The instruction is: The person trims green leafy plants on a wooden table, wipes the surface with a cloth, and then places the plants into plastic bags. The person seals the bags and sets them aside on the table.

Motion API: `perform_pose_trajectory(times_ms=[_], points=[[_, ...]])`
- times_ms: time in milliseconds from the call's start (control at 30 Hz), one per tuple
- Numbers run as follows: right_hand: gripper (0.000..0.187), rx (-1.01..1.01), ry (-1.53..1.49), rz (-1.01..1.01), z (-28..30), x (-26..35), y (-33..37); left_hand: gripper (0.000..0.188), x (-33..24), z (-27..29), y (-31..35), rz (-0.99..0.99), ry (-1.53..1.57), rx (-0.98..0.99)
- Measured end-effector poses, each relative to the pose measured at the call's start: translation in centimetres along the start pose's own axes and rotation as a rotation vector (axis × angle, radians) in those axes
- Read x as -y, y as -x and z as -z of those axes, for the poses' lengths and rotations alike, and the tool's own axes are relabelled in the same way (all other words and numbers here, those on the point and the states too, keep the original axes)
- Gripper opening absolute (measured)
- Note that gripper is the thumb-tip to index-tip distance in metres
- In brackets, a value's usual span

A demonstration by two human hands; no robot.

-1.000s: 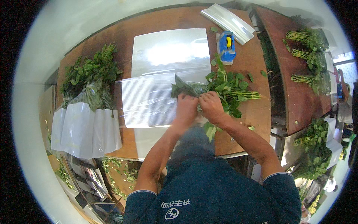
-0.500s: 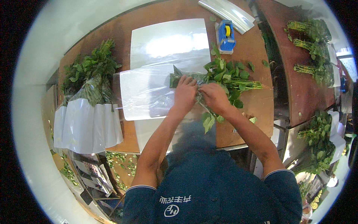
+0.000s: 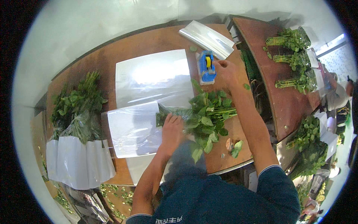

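A leafy bunch of cut stems lies across the table, its stem ends pointing right. Its left part is rolled in clear film with a white ribbed sleeve; whatever is inside the sleeve is hidden. My left hand is closed over the film-wrapped middle of the bunch, pressing it down. At the blue tape dispenser with its yellow core, my right hand has its fingers pinched together beside the cutting end. Any tape between them is too fine to make out.
Shiny flat sheets lie under the bunch, and a stack of clear film lies behind the dispenser. Wrapped bunches rest at the table's left edge. More bunches lie on the right table, across a gap. Loose leaves lie near the front edge.
My right hand has left the bunch and reached up and right to the tape dispenser. My left hand stays on the wrapped bunch. The whole view has shifted, so the table appears lower.
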State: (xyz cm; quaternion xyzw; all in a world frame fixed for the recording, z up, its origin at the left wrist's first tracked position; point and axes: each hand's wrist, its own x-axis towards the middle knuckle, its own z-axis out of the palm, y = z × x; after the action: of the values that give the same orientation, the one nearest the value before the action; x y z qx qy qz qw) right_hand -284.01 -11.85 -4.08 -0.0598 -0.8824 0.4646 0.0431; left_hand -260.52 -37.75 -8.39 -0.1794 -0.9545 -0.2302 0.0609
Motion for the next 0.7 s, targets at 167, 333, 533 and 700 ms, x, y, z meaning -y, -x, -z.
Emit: perform_pose_trajectory(times_ms=[167,333,533,700], points=[[0.037,0.282,0.081,-0.091,-2.6,-0.2,-3.8,0.029,-0.2,0.7,0.0,0.030,0.049,0.035],[0.029,0.206,-0.402,-0.221,-0.6,-0.7,0.9,0.027,-0.1,0.1,-0.1,0.044,0.043,0.008],[0.028,0.076,-0.321,-0.288,-1.8,-6.4,7.8,0.024,0.1,-0.2,-0.2,0.025,0.033,-0.023],[0.030,0.084,0.740,-0.027,-1.4,-7.0,5.2,0.023,0.1,-0.1,0.0,0.037,0.051,-0.026]])
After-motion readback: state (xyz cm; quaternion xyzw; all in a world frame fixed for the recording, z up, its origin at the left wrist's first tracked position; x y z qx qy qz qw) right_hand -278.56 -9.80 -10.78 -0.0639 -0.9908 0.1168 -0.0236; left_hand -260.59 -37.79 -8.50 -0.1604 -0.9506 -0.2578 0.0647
